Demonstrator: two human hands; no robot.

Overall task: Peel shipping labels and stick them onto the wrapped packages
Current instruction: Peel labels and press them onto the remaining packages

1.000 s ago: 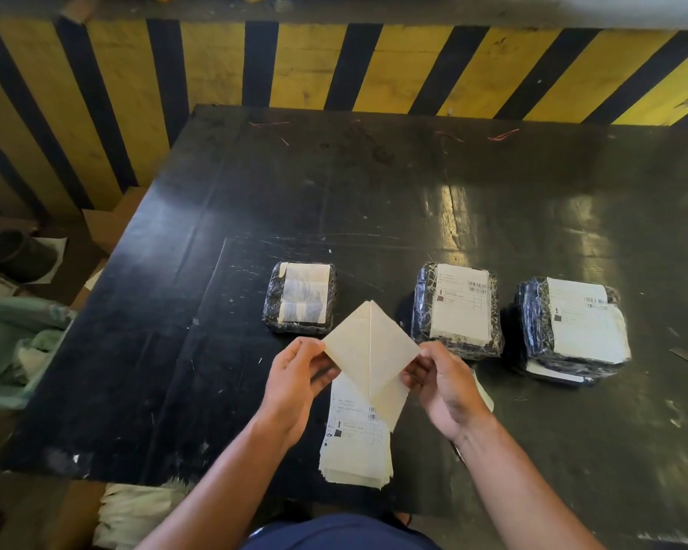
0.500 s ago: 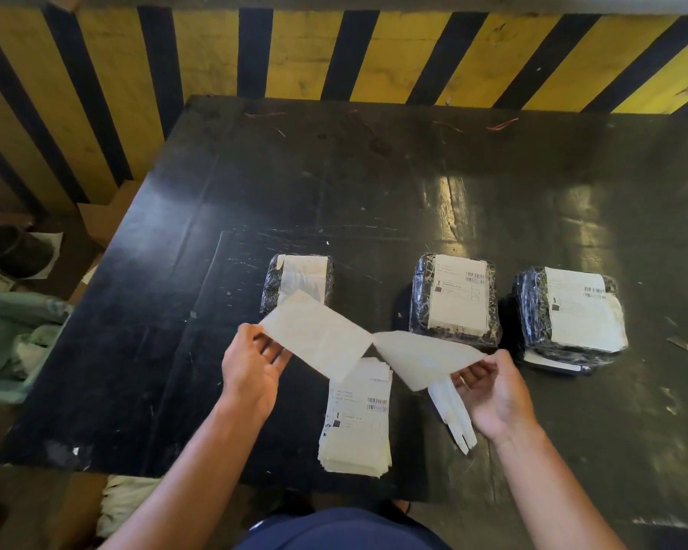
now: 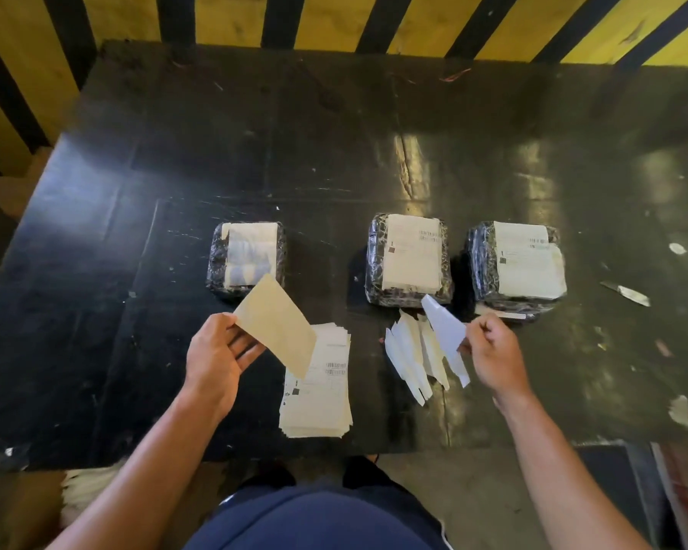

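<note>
Three black-wrapped packages stand in a row on the black table (image 3: pixel 334 152). The left package (image 3: pixel 247 258) shows no printed label on top, only a pale patch. The middle package (image 3: pixel 410 258) and the right package (image 3: pixel 519 265) each carry a white printed label. My left hand (image 3: pixel 215 351) holds a peeled label (image 3: pixel 277 325) by its left edge, blank side toward me, just in front of the left package. My right hand (image 3: pixel 491 351) pinches a white backing strip (image 3: pixel 445 321) above a small pile of backing strips (image 3: pixel 414 359). A stack of unpeeled labels (image 3: pixel 318 391) lies between my hands.
A small knife blade (image 3: pixel 628 293) lies on the table to the right of the packages. Paper scraps dot the table's right side. A yellow-and-black striped wall (image 3: pixel 334 21) runs along the table's far edge. The table's near edge is close to my body.
The label and its backing were pulled fully apart. My left hand carried the label left toward the left package; my right hand took the backing right, over the pile of strips.
</note>
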